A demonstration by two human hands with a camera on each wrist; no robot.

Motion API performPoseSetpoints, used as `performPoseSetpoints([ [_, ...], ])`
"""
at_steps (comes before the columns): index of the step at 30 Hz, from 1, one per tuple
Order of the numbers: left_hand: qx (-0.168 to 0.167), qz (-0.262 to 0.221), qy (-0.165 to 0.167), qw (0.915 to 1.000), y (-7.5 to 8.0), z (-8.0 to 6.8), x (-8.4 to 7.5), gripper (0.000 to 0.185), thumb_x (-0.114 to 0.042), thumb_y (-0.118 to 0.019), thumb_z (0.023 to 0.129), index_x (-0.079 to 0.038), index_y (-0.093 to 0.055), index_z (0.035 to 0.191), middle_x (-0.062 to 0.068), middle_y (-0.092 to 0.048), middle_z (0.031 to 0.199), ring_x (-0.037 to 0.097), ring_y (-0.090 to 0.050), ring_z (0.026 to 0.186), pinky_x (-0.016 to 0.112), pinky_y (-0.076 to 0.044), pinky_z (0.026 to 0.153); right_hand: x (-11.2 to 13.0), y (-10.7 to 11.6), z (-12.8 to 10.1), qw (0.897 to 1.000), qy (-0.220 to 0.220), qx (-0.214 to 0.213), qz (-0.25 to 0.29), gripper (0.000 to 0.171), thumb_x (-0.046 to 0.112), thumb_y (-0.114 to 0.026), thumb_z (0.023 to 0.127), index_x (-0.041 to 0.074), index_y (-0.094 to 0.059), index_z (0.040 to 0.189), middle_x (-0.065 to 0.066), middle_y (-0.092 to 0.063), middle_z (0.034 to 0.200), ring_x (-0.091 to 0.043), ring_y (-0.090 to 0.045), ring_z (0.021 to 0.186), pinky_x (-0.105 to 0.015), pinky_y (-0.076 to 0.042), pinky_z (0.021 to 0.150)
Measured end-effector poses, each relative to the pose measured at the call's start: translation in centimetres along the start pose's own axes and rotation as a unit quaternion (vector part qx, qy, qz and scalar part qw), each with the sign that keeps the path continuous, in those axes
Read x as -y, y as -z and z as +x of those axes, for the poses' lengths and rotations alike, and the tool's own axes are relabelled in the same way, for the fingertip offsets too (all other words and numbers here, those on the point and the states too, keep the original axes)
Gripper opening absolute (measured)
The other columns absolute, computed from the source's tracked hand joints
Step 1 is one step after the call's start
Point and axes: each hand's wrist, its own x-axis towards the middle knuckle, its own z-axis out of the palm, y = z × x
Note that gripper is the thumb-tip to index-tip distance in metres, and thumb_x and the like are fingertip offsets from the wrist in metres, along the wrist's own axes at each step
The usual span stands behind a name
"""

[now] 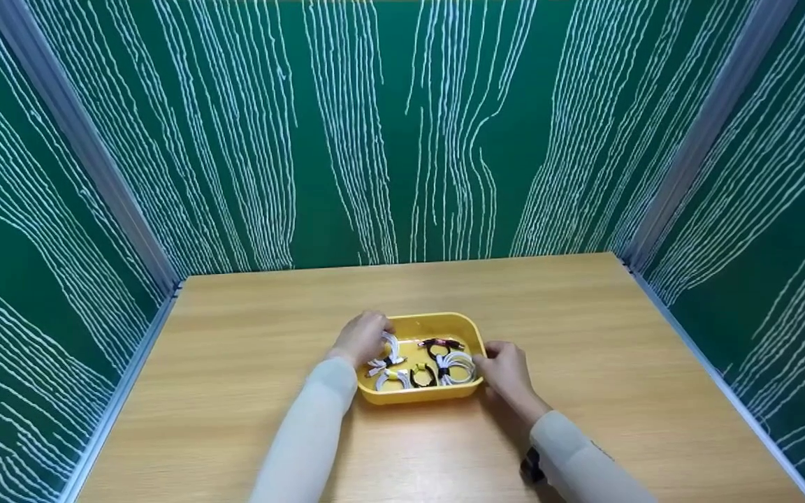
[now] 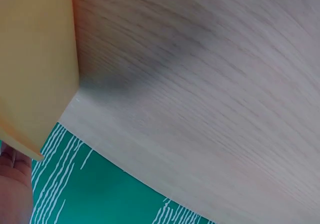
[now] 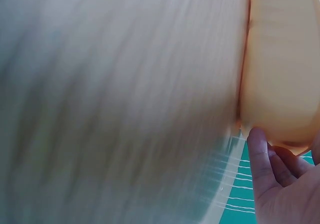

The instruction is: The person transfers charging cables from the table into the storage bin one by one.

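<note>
A yellow plastic tray sits at the middle of the wooden table. It holds several coiled cables: white coils, another white one and a dark red-tipped one. My left hand curls over the tray's left rim. My right hand grips the right rim. In the left wrist view the tray's wall stands close, with a bit of my left hand below it. In the blurred right wrist view, my fingers touch the tray's wall.
Green panels with white wavy lines wall the table on the left, back and right, joined by grey metal strips. Bare wood lies on all sides of the tray. A small dark object sits by my right sleeve.
</note>
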Motion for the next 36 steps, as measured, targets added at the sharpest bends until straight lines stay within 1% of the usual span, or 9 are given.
performPoseSetpoints([
  [4,-0.004,-0.001,-0.001,1.0000,-0.1,0.0,0.2,0.039,0.013,-0.072,0.084,-0.007,-0.083,0.116,0.011,-0.079,0.118,0.030,-0.071,0.117,0.044,-0.055,0.113,0.0,-0.1,0.0,1.000,0.000,-0.001,-0.002,0.023,0.000,-0.070,0.087,-0.009,-0.081,0.106,-0.020,-0.080,0.095,-0.026,-0.070,0.087,-0.030,-0.057,0.078],
  [9,-0.010,-0.010,0.000,0.9999,-0.2,0.0,0.3,0.036,0.012,-0.069,0.089,-0.006,-0.083,0.116,0.012,-0.079,0.119,0.030,-0.071,0.118,0.044,-0.054,0.113,0.0,-0.2,-0.1,1.000,0.002,-0.005,-0.008,0.022,0.000,-0.070,0.087,-0.008,-0.081,0.104,-0.018,-0.080,0.093,-0.026,-0.069,0.086,-0.031,-0.056,0.078],
  [14,-0.015,-0.017,-0.008,0.9997,-0.2,-0.1,0.4,0.024,0.003,-0.076,0.093,-0.004,-0.083,0.115,0.013,-0.079,0.118,0.031,-0.073,0.116,0.045,-0.056,0.111,0.1,-0.1,-0.1,1.000,0.001,-0.002,-0.005,0.023,0.000,-0.070,0.087,-0.009,-0.081,0.105,-0.019,-0.079,0.094,-0.026,-0.070,0.086,-0.032,-0.057,0.078],
  [18,-0.010,-0.041,-0.005,0.9991,-0.2,0.0,0.4,0.026,0.003,-0.077,0.092,-0.003,-0.082,0.117,0.014,-0.079,0.121,0.032,-0.072,0.118,0.046,-0.055,0.112,0.0,-0.1,-0.1,1.000,0.000,-0.002,-0.002,0.023,0.000,-0.070,0.087,-0.009,-0.081,0.106,-0.019,-0.080,0.094,-0.026,-0.070,0.086,-0.031,-0.057,0.078],
  [20,-0.011,-0.053,-0.001,0.9985,-0.2,-0.1,0.5,0.027,0.003,-0.076,0.093,-0.003,-0.082,0.118,0.014,-0.079,0.123,0.032,-0.072,0.120,0.046,-0.055,0.112,-0.1,-0.1,-0.1,1.000,0.002,-0.004,-0.005,0.021,0.000,-0.071,0.087,-0.008,-0.081,0.103,-0.018,-0.080,0.092,-0.024,-0.069,0.084,-0.030,-0.056,0.076],
  [23,-0.022,-0.070,0.000,0.9973,-0.3,-0.3,0.5,0.025,0.002,-0.074,0.094,-0.003,-0.081,0.118,0.013,-0.079,0.122,0.031,-0.073,0.118,0.047,-0.057,0.110,-0.2,-0.2,-0.1,1.000,0.005,-0.007,-0.010,0.019,0.000,-0.071,0.085,-0.006,-0.082,0.099,-0.015,-0.080,0.087,-0.020,-0.067,0.079,-0.029,-0.054,0.074],
  [26,-0.032,-0.090,0.001,0.9954,-0.1,-0.7,0.5,0.023,-0.001,-0.073,0.097,-0.002,-0.081,0.119,0.013,-0.079,0.122,0.030,-0.073,0.117,0.047,-0.058,0.108,-0.2,-0.2,0.0,1.000,0.004,-0.008,-0.008,0.019,0.001,-0.072,0.085,-0.007,-0.082,0.099,-0.014,-0.080,0.086,-0.019,-0.066,0.078,-0.027,-0.054,0.073],
  [32,-0.036,-0.125,0.009,0.9915,0.3,-1.5,0.2,0.025,-0.007,-0.073,0.101,-0.002,-0.078,0.125,0.014,-0.076,0.128,0.032,-0.071,0.124,0.048,-0.056,0.112,-0.1,-0.1,0.0,1.000,0.000,-0.005,-0.005,0.019,0.001,-0.073,0.086,-0.007,-0.082,0.101,-0.015,-0.080,0.089,-0.022,-0.068,0.081,-0.028,-0.054,0.075],
  [36,-0.043,-0.134,0.002,0.9901,0.5,-2.0,0.1,0.025,-0.008,-0.073,0.101,-0.001,-0.078,0.124,0.015,-0.076,0.128,0.033,-0.070,0.124,0.049,-0.055,0.112,0.0,-0.1,-0.1,1.000,0.003,-0.003,-0.003,0.020,0.001,-0.073,0.086,-0.008,-0.081,0.102,-0.017,-0.080,0.091,-0.024,-0.069,0.083,-0.030,-0.056,0.077],
])
